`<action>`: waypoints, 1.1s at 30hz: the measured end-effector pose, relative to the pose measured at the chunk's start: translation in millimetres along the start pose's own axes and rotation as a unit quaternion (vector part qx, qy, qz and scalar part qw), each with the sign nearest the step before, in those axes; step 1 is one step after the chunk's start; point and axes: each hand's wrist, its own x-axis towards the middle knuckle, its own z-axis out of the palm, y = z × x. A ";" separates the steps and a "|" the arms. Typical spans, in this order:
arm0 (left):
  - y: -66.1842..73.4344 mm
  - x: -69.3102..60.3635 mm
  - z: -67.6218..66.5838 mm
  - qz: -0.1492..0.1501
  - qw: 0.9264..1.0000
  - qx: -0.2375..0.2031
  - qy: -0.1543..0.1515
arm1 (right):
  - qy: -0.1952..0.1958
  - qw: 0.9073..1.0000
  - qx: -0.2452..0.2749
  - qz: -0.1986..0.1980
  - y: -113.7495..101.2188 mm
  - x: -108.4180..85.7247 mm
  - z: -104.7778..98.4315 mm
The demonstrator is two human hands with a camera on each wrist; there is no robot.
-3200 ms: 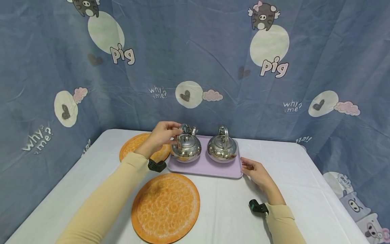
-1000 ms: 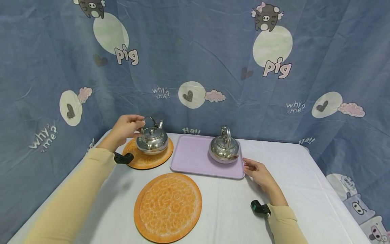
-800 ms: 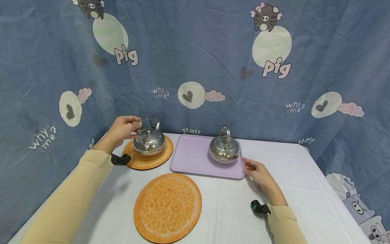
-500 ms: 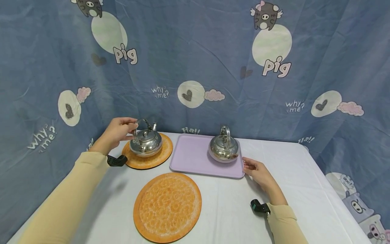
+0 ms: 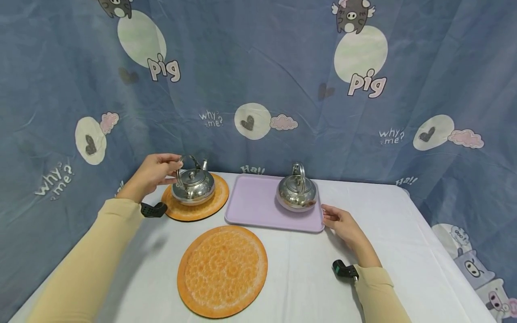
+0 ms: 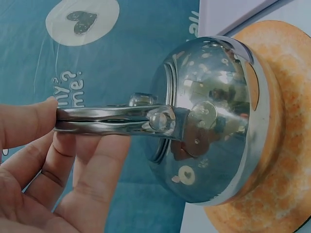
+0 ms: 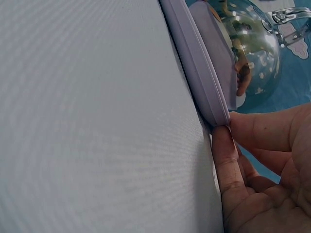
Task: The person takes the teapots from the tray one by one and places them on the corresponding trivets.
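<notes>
My left hand [image 5: 155, 172] pinches the upright handle of a shiny steel kettle [image 5: 194, 187] between thumb and fingers. That kettle stands upright over a round orange patterned mat [image 5: 220, 199] at the back left; in the left wrist view its base [image 6: 262, 131] appears to rest on the mat. On the right half of a lilac tray [image 5: 252, 202] stands another steel kettle [image 5: 296, 194]. My right hand [image 5: 343, 224] is at the tray's front right corner; the right wrist view has thumb and fingertip pinching the tray's rim [image 7: 209, 87].
A larger round orange mat [image 5: 223, 271] lies at the front of the white-covered table [image 5: 307, 278]. Behind the table hangs a blue printed curtain [image 5: 258, 72]. Each wrist carries a small black camera, the right one [image 5: 344, 270] close above the cloth.
My left hand has carried one kettle leftward from the tray to over the back mat, then shifted it slightly left and down. My right hand has stayed at the tray corner.
</notes>
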 end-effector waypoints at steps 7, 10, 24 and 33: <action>5.2 0.2 0.9 0.003 1.000 0.014 0.007 | 0.000 1.000 -0.003 0.001 -1.4 1.8 -0.4; 6.2 -0.5 1.4 0.003 1.000 0.018 0.010 | -0.001 1.000 -0.009 0.000 -2.0 1.7 -0.9; 9.6 -2.6 5.5 -0.006 0.999 0.045 0.004 | 0.002 1.000 -0.007 -0.007 0.6 1.1 -0.6; 18.8 -4.5 7.6 -0.008 0.999 0.051 0.000 | 0.003 1.000 0.008 -0.011 3.0 2.3 -0.6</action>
